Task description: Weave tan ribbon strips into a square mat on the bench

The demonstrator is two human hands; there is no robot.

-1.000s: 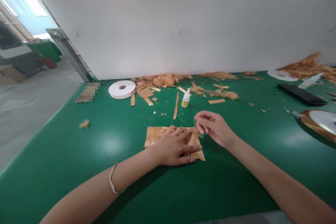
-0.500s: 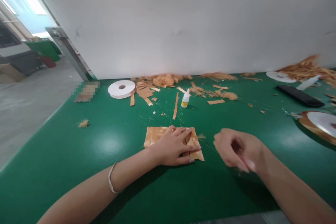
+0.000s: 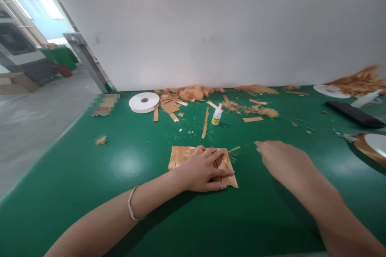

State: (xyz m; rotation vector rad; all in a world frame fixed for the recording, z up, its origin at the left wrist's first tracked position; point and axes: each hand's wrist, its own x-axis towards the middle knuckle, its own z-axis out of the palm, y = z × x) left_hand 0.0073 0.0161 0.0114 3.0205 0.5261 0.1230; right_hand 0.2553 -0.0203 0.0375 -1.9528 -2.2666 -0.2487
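Note:
My left hand (image 3: 208, 168) lies flat with its fingers spread on a panel of shiny tan ribbon strips (image 3: 181, 156), pressing it to the table. Frayed tan fibres (image 3: 234, 151) stick out from the panel's upper right edge. To the right, just above the table, my right hand (image 3: 282, 158) is closed in a pinch. A faint thin thread (image 3: 249, 144) runs from the frayed edge to its fingertips. The back of the hand hides most of the fingers.
Beyond the panel stands a small glue bottle (image 3: 216, 115). A white ribbon roll (image 3: 144, 102), cut strips (image 3: 170, 106) and tangled fibre (image 3: 193, 91) lie near the white partition (image 3: 211, 36). A black phone-like slab (image 3: 355, 113) and a tan roll (image 3: 374, 146) are at right.
My right hand has turned over and risen slightly, so its back now faces the camera. Longer fibres stand out from the panel's edge. My left hand has stayed on the panel.

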